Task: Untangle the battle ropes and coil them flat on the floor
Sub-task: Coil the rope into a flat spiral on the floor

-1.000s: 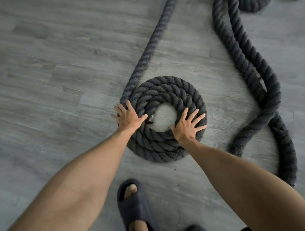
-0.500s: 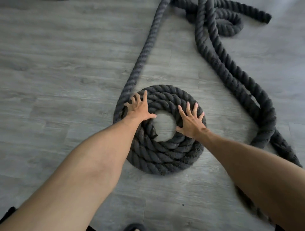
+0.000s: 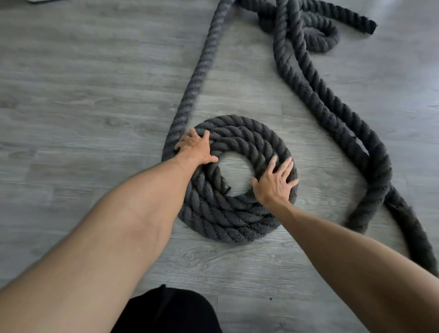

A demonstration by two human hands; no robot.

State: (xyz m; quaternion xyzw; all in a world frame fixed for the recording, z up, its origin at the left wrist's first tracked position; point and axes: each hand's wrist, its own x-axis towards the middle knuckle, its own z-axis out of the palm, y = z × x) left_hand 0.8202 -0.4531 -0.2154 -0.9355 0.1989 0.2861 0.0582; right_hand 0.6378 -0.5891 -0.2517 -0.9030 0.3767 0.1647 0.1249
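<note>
A thick dark grey battle rope lies on the grey wood floor (image 3: 83, 107). Part of it forms a flat round coil (image 3: 228, 221) of about three turns with a bare hole in the middle. My left hand (image 3: 196, 148) presses on the coil's upper left, fingers spread over the turns. My right hand (image 3: 275, 181) lies flat on the coil's right side, fingers straight. From the coil's left edge a loose strand (image 3: 198, 69) runs up and away. Further rope (image 3: 332, 114) snakes down the right side and tangles at the top (image 3: 306, 26).
A frayed rope end (image 3: 368, 25) lies at the top right. A loop of rope (image 3: 377, 180) bends back on itself right of the coil. Dark clothing (image 3: 171, 311) shows at the bottom edge. A pale object (image 3: 40, 1) is cut off at the top left.
My left hand has slid clockwise along the coil's left side toward its top, and my right hand shifted down its right side. The view has tilted up, showing more tangled rope.
</note>
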